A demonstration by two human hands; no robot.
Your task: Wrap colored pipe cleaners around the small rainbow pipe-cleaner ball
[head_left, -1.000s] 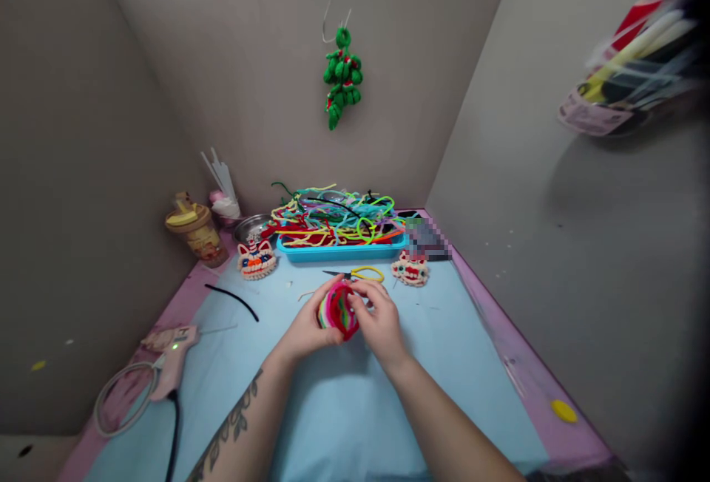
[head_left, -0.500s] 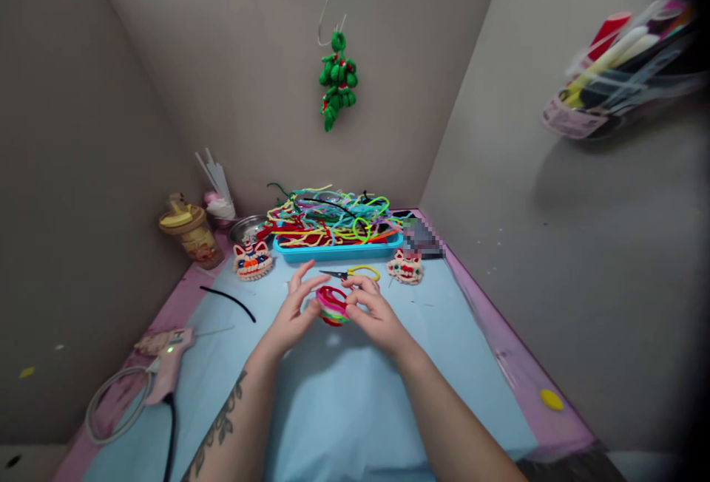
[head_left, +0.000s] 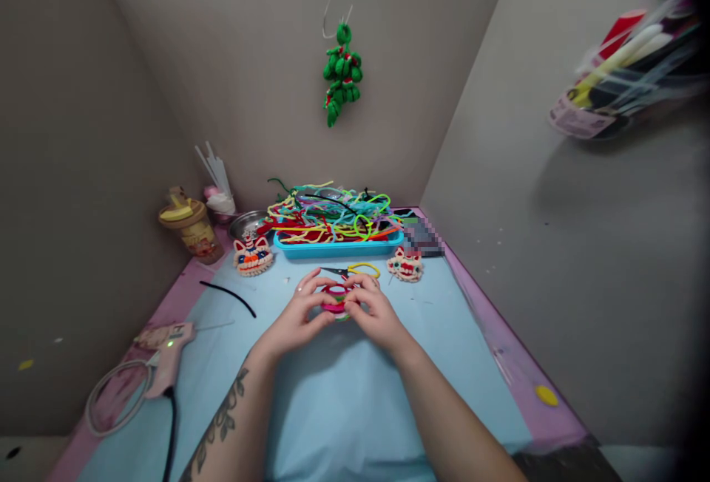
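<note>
Gripping coil (head_left: pixel 333 308) w/ L hand (head_left: pixel 293 321) + R hand (head_left: pixel 380 318), near side of scissors (head_left: pixel 345 273). Pinch lightly, evenly L/R; prob. squashes easily.

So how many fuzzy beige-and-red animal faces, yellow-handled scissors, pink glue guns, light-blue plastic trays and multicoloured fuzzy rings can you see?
Fuzzy beige-and-red animal faces: 2
Yellow-handled scissors: 1
Pink glue gun: 1
Light-blue plastic tray: 1
Multicoloured fuzzy ring: 1
Total: 6
</note>
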